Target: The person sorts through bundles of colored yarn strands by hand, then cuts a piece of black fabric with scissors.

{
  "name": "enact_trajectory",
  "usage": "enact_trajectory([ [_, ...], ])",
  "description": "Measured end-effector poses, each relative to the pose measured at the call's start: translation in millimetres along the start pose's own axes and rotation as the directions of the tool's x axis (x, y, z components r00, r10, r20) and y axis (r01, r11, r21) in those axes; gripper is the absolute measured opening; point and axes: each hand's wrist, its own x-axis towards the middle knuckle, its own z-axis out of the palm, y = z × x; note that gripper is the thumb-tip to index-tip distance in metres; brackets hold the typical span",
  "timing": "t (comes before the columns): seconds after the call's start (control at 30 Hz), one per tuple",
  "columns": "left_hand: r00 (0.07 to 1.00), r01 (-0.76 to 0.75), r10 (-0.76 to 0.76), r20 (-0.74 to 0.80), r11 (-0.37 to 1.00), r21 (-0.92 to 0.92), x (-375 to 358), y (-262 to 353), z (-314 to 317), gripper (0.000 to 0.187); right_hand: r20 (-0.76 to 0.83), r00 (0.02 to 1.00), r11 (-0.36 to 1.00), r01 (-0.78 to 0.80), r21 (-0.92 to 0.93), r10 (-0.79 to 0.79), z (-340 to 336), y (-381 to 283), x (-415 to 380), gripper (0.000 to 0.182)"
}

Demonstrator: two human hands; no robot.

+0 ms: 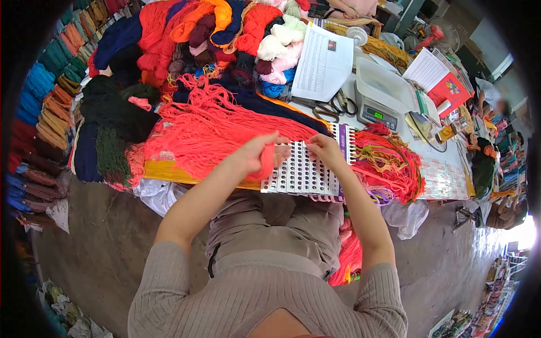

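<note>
A white card punched with rows of holes [296,174] lies at the table's front edge, above my lap. My left hand [256,155] is curled over its left side, with a bundle of coral yarn [267,163] hanging between thumb and fingers. At the card's upper part, the thumb and fingertips of my right hand [326,151] are pinched together; what they hold is too small to make out. Long coral strands [203,132] spread over the table to the left of the card. Under the card's right side, a purple-and-white strip with holes [344,143] shows.
Skeins in many colours [197,28] are heaped at the back left. Behind the card lie black-handled scissors [344,104] and a digital scale [378,115] bearing a clear plastic tray [383,84]. Mixed yarn strands [389,163] lie on the right. Other people sit farther off.
</note>
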Motion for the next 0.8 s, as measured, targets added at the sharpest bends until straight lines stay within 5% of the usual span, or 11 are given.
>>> enact_trajectory([
  [0.13, 0.989, 0.054, -0.040, -0.139, 0.994, 0.100, 13.3, -10.5, 16.6, 0.044, -0.067, 0.993, 0.994, -0.103, -0.045, 0.100, 10.6, 17.6, 10.9, 0.016],
  [0.27, 0.984, 0.094, -0.051, -0.170, 0.961, 0.260, 26.0, -7.7, 29.3, 0.024, -0.083, 0.985, 0.986, -0.158, -0.057, 0.153, 9.1, 17.4, 15.9, 0.018],
  [0.33, 0.978, 0.064, 0.052, -0.203, 0.849, 0.525, 39.4, -8.3, 26.7, 0.016, -0.134, 0.978, 0.986, -0.165, -0.032, 0.159, 10.6, 19.8, 17.4, 0.017],
  [0.5, 0.976, -0.068, 0.173, -0.131, 0.816, 0.574, 72.4, -12.8, 11.4, 0.017, -0.130, 0.978, 0.980, -0.175, -0.096, 0.162, 10.6, 10.9, 22.2, 0.013],
  [0.6, 0.960, -0.055, 0.210, -0.183, 0.788, 0.613, 71.0, -15.4, 16.6, 0.019, 0.071, 0.975, 0.977, -0.213, 0.009, 0.211, 4.0, 4.9, 27.0, 0.013],
  [0.7, 0.964, -0.098, 0.256, -0.076, 0.603, 0.792, 64.6, -7.8, 10.6, 0.018, -0.024, 0.987, 0.985, -0.159, -0.064, 0.158, 11.7, 5.6, 20.9, 0.015],
  [0.77, 0.941, -0.099, 0.293, -0.171, 0.719, 0.688, 57.6, 3.5, -1.1, 0.014, -0.091, 0.984, 0.959, -0.169, -0.227, 0.152, 15.3, 5.0, 12.2, 0.019],
  [0.8, 0.978, 0.019, 0.080, -0.191, 0.885, 0.466, 42.8, 24.7, 0.1, 0.011, -0.150, 0.980, 0.908, -0.177, -0.379, 0.128, 17.3, 4.3, 7.3, 0.024],
])
